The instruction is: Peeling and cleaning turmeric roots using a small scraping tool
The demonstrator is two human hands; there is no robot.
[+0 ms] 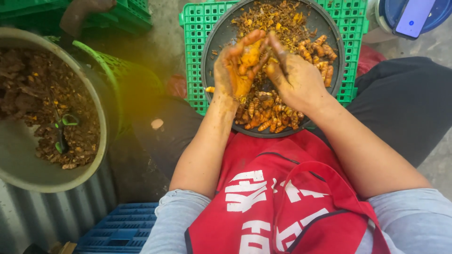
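Observation:
My left hand [234,70] is cupped palm up over a dark round pan [217,35], stained orange and holding a peeled orange turmeric piece [251,55]. My right hand [294,77] is pressed against it from the right, its fingers pinching at the same piece. Turmeric roots [268,115] lie heaped at the near side of the pan and along its right rim, and peelings [278,19] cover the far side. The pan rests on a green plastic crate [195,28] and my lap.
A large grey basin [28,164] of brown roots and soil with green-handled scissors [63,129] sits at the left. A green basket [120,80] stands beside it. A blue crate [120,228] lies below. A phone [413,18] rests on a blue lid, top right.

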